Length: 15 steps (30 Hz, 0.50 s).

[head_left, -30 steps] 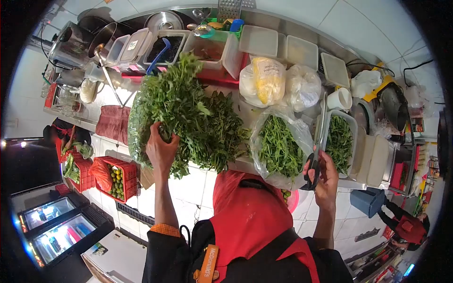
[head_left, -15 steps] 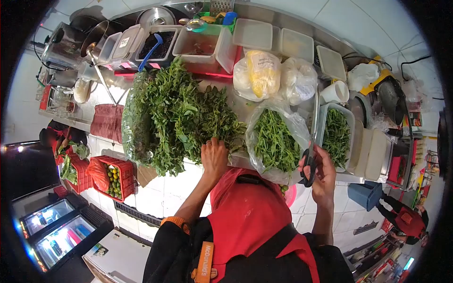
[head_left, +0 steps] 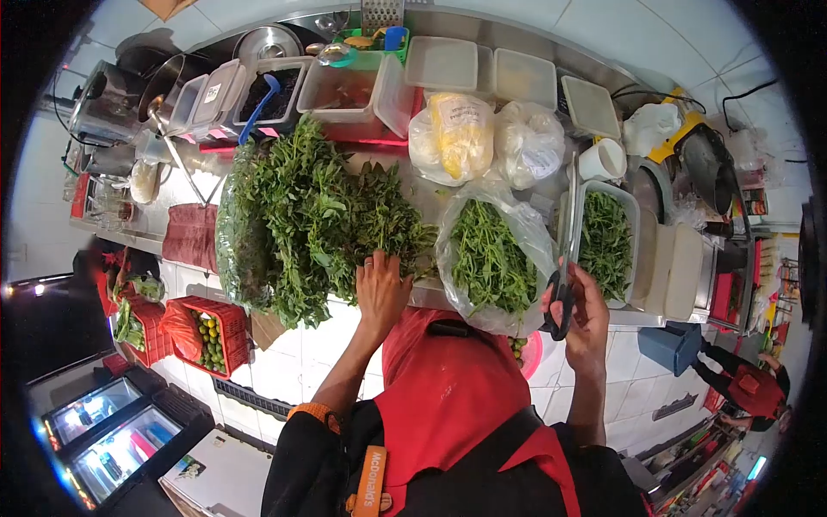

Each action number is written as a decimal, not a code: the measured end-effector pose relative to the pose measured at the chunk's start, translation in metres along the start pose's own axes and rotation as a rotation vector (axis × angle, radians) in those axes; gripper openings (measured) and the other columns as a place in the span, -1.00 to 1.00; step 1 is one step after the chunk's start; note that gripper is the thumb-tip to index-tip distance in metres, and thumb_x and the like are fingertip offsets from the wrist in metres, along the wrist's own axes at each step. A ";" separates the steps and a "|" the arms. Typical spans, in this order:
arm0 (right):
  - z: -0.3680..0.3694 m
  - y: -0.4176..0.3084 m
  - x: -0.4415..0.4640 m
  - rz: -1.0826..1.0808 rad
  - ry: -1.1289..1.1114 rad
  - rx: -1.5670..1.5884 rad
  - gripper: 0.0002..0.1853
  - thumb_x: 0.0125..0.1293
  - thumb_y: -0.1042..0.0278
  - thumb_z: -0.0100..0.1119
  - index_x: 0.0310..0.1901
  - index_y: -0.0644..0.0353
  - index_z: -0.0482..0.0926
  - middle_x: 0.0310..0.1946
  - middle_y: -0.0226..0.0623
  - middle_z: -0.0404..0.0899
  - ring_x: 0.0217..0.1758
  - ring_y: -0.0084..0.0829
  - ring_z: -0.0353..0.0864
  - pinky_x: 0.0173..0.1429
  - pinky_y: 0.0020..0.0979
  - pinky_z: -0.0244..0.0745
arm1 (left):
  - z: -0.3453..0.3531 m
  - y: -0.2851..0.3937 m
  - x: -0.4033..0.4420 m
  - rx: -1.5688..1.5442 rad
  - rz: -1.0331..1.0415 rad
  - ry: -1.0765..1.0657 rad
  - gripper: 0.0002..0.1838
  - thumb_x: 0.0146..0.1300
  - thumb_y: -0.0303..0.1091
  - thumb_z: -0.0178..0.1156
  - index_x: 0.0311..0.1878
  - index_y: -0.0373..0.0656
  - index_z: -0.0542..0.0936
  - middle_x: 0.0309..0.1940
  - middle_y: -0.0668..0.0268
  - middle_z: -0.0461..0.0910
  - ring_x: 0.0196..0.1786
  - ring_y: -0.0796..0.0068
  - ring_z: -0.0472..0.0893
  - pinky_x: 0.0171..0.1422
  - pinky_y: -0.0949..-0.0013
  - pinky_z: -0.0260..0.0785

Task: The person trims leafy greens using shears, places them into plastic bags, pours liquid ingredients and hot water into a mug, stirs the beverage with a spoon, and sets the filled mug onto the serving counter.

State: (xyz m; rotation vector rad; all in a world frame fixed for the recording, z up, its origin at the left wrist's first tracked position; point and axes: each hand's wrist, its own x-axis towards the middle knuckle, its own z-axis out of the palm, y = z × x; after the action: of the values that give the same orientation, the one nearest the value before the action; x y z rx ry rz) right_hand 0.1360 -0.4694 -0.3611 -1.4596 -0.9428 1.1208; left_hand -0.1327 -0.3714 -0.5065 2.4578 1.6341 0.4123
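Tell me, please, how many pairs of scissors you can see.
1: the scissors are in the right hand, by the bag of greens. Others may be hidden among the crowded items.

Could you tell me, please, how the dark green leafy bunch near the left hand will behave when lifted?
The dark green leafy bunch would probably flex, having thin stems. Some outer sprigs might drop, since no tie is visible.

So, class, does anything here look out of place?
Yes: the large leafy bunch, left of the left hand, spills over the front edge of the counter, odd because the rest lies on it.
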 end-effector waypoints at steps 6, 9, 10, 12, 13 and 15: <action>-0.004 0.008 0.005 -0.137 0.240 -0.457 -0.33 0.11 0.52 0.35 0.28 0.25 0.32 -0.17 -0.33 0.50 -0.14 -0.52 0.50 -0.03 -0.47 0.41 | 0.021 0.032 0.023 -0.668 -0.262 -0.208 -0.58 0.18 -0.19 0.32 -0.01 -0.28 0.53 -0.34 0.14 0.58 -0.34 0.22 0.61 -0.21 0.26 0.45; -0.004 0.010 0.013 -0.211 0.354 -0.715 -0.22 -0.09 0.53 0.50 0.24 0.20 0.38 -0.15 -0.28 0.50 -0.09 -0.45 0.50 0.00 -0.39 0.41 | 0.045 0.039 0.033 -1.044 -0.450 -0.303 -0.62 0.26 -0.25 0.27 0.01 -0.33 0.52 -0.36 0.21 0.62 -0.34 0.41 0.59 -0.23 0.36 0.44; -0.005 0.014 0.015 -0.244 0.392 -0.826 -0.20 -0.14 0.54 0.52 0.23 0.18 0.39 -0.15 -0.25 0.50 -0.07 -0.42 0.50 0.01 -0.37 0.41 | 0.051 0.039 0.036 -1.276 -0.486 -0.320 -0.66 0.28 -0.30 0.24 0.01 -0.33 0.51 -0.38 0.28 0.61 -0.35 0.56 0.55 -0.25 0.43 0.41; -0.009 0.036 0.022 -0.290 0.397 -0.865 -0.31 0.02 0.63 0.38 0.25 0.18 0.37 -0.20 -0.31 0.51 -0.21 -0.54 0.53 -0.13 -0.46 0.43 | 0.036 0.047 0.044 -1.294 -0.402 -0.321 -0.70 0.29 -0.36 0.22 0.01 -0.33 0.51 -0.39 0.34 0.60 -0.36 0.62 0.51 -0.27 0.48 0.38; -0.009 0.043 0.025 -0.123 0.360 -0.707 -0.32 0.00 0.61 0.39 0.22 0.19 0.39 -0.21 -0.25 0.51 -0.25 -0.46 0.54 -0.14 -0.41 0.44 | 0.025 0.053 0.047 -1.311 -0.329 -0.324 -0.73 0.30 -0.41 0.19 0.00 -0.32 0.51 -0.39 0.39 0.58 -0.37 0.69 0.46 -0.29 0.52 0.35; -0.008 0.047 0.024 -0.024 0.325 -0.620 -0.39 0.03 0.68 0.29 0.19 0.22 0.41 -0.25 -0.24 0.52 -0.34 -0.44 0.57 -0.24 -0.43 0.50 | 0.005 0.069 0.050 -1.346 -0.262 -0.313 -0.75 0.30 -0.41 0.19 -0.01 -0.31 0.52 -0.40 0.42 0.56 -0.37 0.70 0.44 -0.29 0.54 0.32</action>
State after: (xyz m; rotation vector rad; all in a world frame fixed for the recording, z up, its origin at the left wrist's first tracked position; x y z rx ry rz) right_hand 0.1496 -0.4570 -0.4107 -2.0447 -1.1190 0.5560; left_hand -0.0523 -0.3526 -0.4846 1.1988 0.9462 0.7122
